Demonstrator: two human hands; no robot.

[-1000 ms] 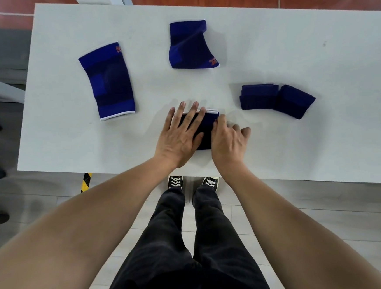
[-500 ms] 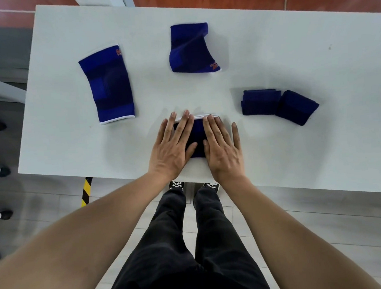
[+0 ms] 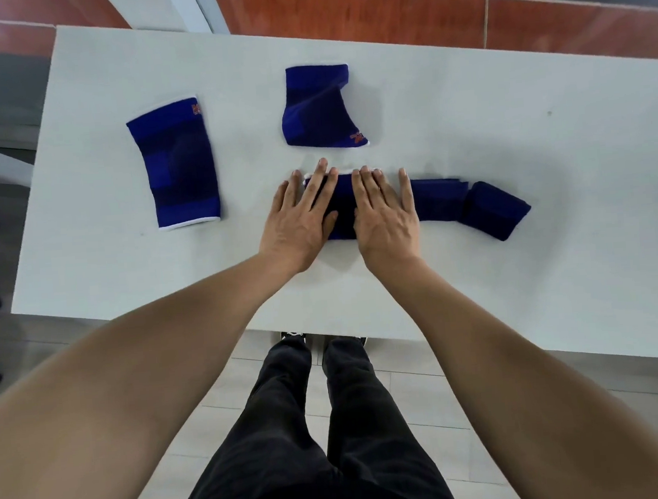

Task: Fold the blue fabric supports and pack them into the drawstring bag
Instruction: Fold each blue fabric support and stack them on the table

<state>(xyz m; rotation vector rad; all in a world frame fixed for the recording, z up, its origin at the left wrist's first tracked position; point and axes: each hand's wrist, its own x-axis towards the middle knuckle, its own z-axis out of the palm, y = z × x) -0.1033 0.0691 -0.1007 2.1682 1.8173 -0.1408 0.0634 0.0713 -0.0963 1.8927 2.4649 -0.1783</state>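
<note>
Both hands, left (image 3: 297,222) and right (image 3: 386,217), lie flat with fingers (image 3: 324,179) spread, pressing a folded support (image 3: 343,212) on the bench (image 3: 557,270); two folded ones (image 3: 469,204) lie just right of them.

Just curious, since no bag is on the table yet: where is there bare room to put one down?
The right end of the white table, beyond the two folded supports, is bare. The near left corner, below the flat support, is free too. The middle is crowded: both hands press a support there, below another flat one.
</note>
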